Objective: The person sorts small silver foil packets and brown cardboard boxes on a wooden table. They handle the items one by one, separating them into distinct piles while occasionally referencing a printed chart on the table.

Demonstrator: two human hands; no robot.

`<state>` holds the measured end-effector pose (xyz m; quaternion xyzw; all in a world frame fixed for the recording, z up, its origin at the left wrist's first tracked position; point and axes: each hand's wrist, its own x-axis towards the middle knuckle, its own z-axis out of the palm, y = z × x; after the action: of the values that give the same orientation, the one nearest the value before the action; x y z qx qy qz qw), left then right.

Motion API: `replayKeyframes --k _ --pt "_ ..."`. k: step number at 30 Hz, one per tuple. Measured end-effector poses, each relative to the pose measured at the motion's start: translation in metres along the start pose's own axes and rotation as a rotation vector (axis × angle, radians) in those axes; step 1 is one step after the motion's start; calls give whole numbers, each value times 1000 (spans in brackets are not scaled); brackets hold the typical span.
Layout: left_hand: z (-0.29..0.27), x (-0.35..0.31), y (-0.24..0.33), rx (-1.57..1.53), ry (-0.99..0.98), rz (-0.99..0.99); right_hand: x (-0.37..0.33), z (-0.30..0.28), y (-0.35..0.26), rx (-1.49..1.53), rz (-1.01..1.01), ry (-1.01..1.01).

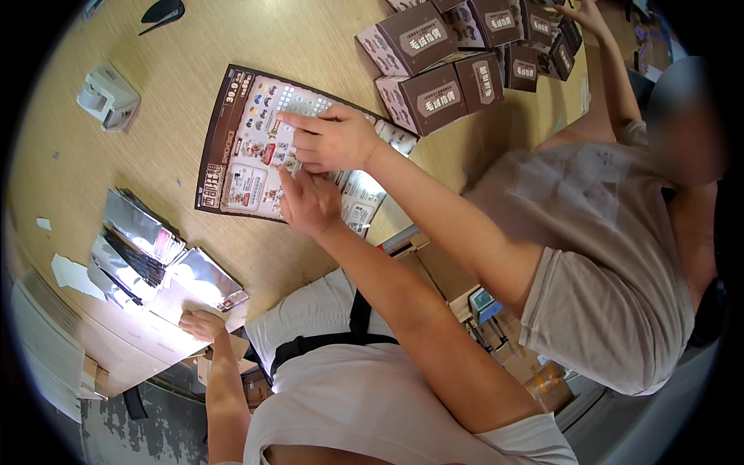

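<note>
A large glossy printed sheet point(260, 151) with a brown title band lies on the wooden table. My right hand point(312, 203) rests on its lower middle with the index finger stretched out, the other fingers partly hidden and nothing visible in its grip. A co-worker's hand point(333, 141) lies just above mine, its index finger pointing at the sheet's small printed squares. My left hand point(203, 325) rests at the table's near edge, fingers curled in and nothing visible in them. Beside it are stacks of shiny silver packets point(205, 277).
Brown printed boxes point(442, 97) stand stacked at the back right. A white tape dispenser point(108, 97) and a black knife-like tool point(163, 12) sit at the far left. The co-worker in a brown shirt point(573, 194) sits close on my right. Torn white paper point(76, 277) lies left.
</note>
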<state>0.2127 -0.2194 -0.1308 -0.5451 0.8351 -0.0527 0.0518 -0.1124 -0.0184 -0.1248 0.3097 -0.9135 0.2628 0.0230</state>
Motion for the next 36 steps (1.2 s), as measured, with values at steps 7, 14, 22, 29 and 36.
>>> replayKeyframes --k 7,14,22,29,36 --pt "2 10 -3 -11 -11 78 2 5 -4 13 10 -16" --pt "-70 47 -21 -100 -851 121 3 7 -6 40 37 -73" --pt "-212 106 168 -335 -1351 440 5 -3 -8 78 73 -109" --pt "-206 134 425 -1037 -685 1236 0 4 0 85 67 -6" --pt "-185 101 564 -1029 -70 1261 1 -1 0 164 80 16"
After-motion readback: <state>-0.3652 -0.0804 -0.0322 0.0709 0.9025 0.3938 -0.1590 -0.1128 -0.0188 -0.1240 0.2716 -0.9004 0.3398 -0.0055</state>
